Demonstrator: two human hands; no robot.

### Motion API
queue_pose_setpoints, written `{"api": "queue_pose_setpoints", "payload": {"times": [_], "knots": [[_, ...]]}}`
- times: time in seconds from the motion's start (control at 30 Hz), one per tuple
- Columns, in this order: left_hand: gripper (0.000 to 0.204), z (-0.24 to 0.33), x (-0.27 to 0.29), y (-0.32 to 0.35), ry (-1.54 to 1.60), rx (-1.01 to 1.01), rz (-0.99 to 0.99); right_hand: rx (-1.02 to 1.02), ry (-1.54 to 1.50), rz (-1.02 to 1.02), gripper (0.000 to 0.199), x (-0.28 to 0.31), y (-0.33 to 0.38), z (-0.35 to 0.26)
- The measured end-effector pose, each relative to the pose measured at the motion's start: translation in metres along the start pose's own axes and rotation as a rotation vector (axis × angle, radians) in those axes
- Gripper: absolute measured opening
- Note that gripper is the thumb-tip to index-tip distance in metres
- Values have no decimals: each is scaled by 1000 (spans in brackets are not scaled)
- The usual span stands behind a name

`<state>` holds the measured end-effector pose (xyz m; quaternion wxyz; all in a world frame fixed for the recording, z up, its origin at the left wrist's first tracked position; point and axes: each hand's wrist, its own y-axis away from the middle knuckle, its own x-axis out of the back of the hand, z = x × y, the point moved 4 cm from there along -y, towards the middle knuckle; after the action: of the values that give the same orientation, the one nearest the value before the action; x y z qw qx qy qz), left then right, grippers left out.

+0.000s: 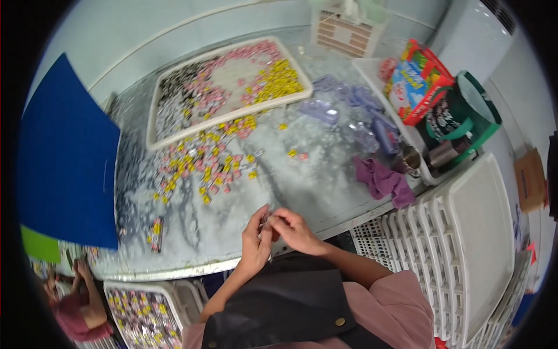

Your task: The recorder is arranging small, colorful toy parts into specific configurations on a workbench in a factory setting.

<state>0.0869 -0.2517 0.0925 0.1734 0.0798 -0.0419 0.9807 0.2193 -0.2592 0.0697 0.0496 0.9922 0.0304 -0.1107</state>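
Observation:
My left hand (pixel 256 241) and my right hand (pixel 297 231) meet just beyond the table's near edge, fingertips pinched together. Between them is something small and silvery, too hidden by the fingers to name. Beyond my hands, a loose pile of small wrapped pieces like sweets (pixel 200 166) in yellow, pink and silver spreads over the table (pixel 325 200). A large white tray (pixel 232 114) behind the pile holds more of them, with black ones at its left. Left of my hands lies a short row of these pieces (pixel 156 234), side by side.
At the right are clear plastic containers (pixel 319 110), a purple cloth (pixel 383 179), a metal cup (pixel 410 158) and a white bin (pixel 372 75) with bags. White crates (pixel 430 244) stand stacked beside me. A blue panel (pixel 70 154) borders the left. A co-worker (pixel 81 302) works at lower left, near a filled tray (pixel 145 317).

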Motion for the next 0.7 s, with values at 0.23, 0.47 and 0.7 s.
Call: {"api": "queue_pose_setpoints", "payload": {"times": [0.23, 0.47, 0.7], "knots": [[25, -56, 74, 14, 46, 124, 292, 241, 398, -90, 10, 13, -25, -26], [23, -108, 139, 30, 149, 355, 450, 368, 1505, 5, 15, 106, -76, -68], [34, -119, 163, 22, 194, 360, 548, 485, 1516, 43, 54, 103, -139, 8]]}}
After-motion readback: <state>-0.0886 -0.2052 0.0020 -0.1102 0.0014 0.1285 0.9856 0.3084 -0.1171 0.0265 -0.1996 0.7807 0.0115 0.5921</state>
